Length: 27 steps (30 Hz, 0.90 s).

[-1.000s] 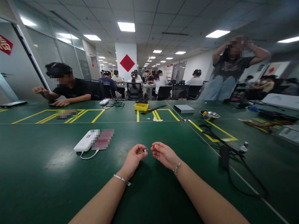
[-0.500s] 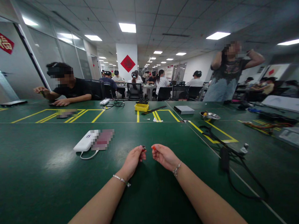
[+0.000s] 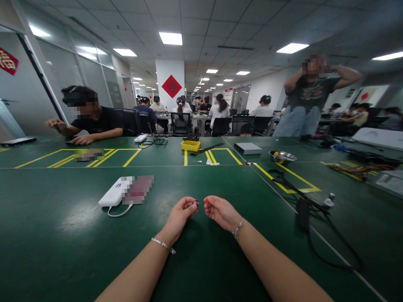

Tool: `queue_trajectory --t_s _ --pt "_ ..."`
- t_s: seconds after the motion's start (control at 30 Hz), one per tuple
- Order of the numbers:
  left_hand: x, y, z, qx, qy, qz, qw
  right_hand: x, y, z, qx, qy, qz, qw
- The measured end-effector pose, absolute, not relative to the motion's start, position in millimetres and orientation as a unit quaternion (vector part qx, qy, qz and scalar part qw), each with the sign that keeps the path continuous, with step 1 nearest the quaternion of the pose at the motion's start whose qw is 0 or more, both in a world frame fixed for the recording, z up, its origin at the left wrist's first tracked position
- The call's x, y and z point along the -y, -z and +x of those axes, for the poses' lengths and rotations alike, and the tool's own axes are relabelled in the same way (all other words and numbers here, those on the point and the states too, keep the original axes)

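My left hand [image 3: 183, 215] is closed in a pinch on a small dark, shiny piece [image 3: 196, 202], too small to name. Facing it across a narrow gap, my right hand [image 3: 221, 211] pinches a small orange piece [image 3: 207, 200] between thumb and forefinger. The two pieces are apart, held just above the green table [image 3: 207, 268]. Curled fingers hide most of both. To the left of my hands lies a white power bank [image 3: 115, 192], its short white cable running to a blurred-out flat object [image 3: 138, 190].
Beyond my hands stand a yellow bin [image 3: 191, 145], a grey box [image 3: 247, 148] and a metal dish [image 3: 284, 156]. Black cable [image 3: 302, 215] and a computer power supply [image 3: 399, 185] lie to the right. A seated person [image 3: 94, 116] works across the table; another person [image 3: 310, 95] stands behind.
My left fingers have shifted around the small dark piece, the thumb now lower and the piece showing more at the fingertips. My right hand has barely moved.
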<state>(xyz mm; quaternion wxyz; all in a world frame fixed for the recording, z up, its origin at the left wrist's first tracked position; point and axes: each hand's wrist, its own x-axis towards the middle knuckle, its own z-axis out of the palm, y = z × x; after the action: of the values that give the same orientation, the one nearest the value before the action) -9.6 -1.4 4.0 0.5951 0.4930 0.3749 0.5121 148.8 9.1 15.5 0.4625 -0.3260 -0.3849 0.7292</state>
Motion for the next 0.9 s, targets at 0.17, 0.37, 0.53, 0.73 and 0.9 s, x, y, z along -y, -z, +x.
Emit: queue_trajectory --t_s 0.17,0.37,0.53,0.73,0.9 --pt "2.0 -3.5 -8.4 -0.363 -0.522 0.499 0.589 -8.5 -15.6 149.6 0.391 -0.726 -0.324 0.464" --pt "3.3 -4.5 -7.7 -0.374 -0.529 0.522 0.555 -11.7 -11.8 150.1 0.395 -0.725 -0.329 0.459" --pt "3.9 -6.6 -6.5 -0.398 -0.509 0.537 0.542 -12.7 -9.1 147.3 0.408 -0.711 -0.336 0.464" --pt "4.2 -6.2 -4.2 -0.408 -0.489 0.549 0.54 -11.5 -10.5 146.7 0.408 -0.703 -0.331 0.478" --pt "3.4 -5.4 -4.0 -0.391 -0.49 0.542 0.56 -12.4 -8.8 147.3 0.407 -0.706 -0.322 0.482"
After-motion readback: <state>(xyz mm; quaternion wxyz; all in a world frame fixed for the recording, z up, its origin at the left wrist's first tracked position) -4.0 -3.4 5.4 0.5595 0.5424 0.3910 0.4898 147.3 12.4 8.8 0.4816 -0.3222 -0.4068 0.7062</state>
